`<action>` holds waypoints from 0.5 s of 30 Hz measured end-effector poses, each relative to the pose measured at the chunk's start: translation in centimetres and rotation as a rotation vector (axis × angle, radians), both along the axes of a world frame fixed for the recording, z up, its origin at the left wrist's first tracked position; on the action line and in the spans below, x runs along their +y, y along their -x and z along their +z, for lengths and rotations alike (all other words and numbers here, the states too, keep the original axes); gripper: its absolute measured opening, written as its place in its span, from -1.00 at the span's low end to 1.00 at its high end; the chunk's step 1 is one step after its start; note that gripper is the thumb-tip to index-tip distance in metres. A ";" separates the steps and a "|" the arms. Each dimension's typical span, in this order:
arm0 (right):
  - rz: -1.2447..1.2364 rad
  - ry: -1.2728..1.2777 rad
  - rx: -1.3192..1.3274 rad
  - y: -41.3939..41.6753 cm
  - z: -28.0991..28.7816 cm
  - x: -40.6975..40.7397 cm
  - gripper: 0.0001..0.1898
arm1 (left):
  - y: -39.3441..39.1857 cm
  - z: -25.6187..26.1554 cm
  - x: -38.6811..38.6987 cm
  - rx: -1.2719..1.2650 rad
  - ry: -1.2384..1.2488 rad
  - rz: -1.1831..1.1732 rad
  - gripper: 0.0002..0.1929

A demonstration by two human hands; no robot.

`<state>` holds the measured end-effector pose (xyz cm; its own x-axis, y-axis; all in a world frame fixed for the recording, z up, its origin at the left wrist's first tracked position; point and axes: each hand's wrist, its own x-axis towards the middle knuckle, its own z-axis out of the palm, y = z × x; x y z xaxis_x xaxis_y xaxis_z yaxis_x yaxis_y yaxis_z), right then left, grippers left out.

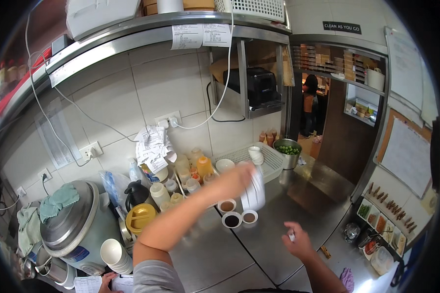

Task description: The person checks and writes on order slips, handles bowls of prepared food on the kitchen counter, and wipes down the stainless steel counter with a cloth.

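Note:
My left hand (234, 177), blurred, is stretched out over the steel counter (220, 252), at the top of a blurred white item (255, 190); whether it grips that item is unclear. Below the white item stand several small white bowls: one with brown sauce (227, 206), one with dark sauce (231, 220) and one with lighter brown contents (249, 217). At the right, my right hand (295, 238) is above the counter with a small white object (291, 235) between its fingers. A white perforated basket (275, 164) with small white bowls (256, 155) lies beyond my left hand.
Squeeze bottles (204, 166), a black jug (136, 194) and a yellow-lidded container (141, 218) line the wall. A large lidded cooker (71, 219) and stacked white bowls (115, 256) stand left. Another person's hand (108, 284) touches a clipboard. A pot of green items (288, 150) stands behind.

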<state>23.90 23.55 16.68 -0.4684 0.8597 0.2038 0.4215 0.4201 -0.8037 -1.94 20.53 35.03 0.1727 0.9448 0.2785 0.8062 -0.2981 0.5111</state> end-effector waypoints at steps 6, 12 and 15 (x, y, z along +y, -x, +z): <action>-0.097 0.061 -0.365 -5.8 -13.2 -2.4 -0.57 | 11.1 19.3 0.7 -0.203 -1.448 0.546 -0.70; -0.086 -0.062 -0.521 -6.8 -15.7 -3.5 -0.62 | 15.3 19.3 2.2 -0.321 -1.214 0.899 -0.66; -0.099 -0.094 -0.492 -6.9 -16.3 -3.5 -0.67 | 14.3 20.1 2.5 -0.335 -1.211 0.943 -0.67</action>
<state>30.83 20.09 0.38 -0.4453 0.8935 0.0585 0.7819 0.4198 -0.4609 -16.26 23.06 55.15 -0.5508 -0.1324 0.8241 0.8342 -0.1216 0.5380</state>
